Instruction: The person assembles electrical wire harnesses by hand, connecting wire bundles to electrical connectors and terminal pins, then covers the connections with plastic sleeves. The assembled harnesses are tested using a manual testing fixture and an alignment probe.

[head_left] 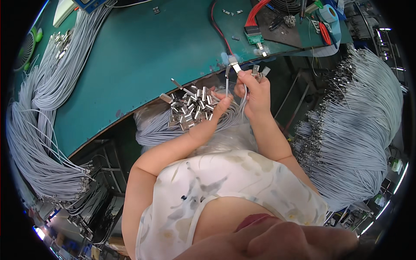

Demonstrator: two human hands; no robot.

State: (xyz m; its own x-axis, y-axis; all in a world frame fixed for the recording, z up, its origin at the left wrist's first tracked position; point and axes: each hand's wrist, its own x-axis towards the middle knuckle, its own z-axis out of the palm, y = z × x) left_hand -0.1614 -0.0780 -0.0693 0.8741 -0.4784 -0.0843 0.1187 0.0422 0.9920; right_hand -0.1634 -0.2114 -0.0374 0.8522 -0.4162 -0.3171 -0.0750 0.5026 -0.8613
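Left hand [219,106] curls closed on a cluster of small shiny metal connector shells [190,108]; just beyond, right hand [253,89] pinches a thin grey cable's silver plug tip [234,66] upright, over the green workbench [143,56] edge

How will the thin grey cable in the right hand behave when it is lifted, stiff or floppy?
Probably floppy: the grey cable curves down loosely from the right hand. It looks light, since a fingertip pinch holds it. Its metal connector seems rigid and may make that end swing. The left hand rests by the pile of metal shells.
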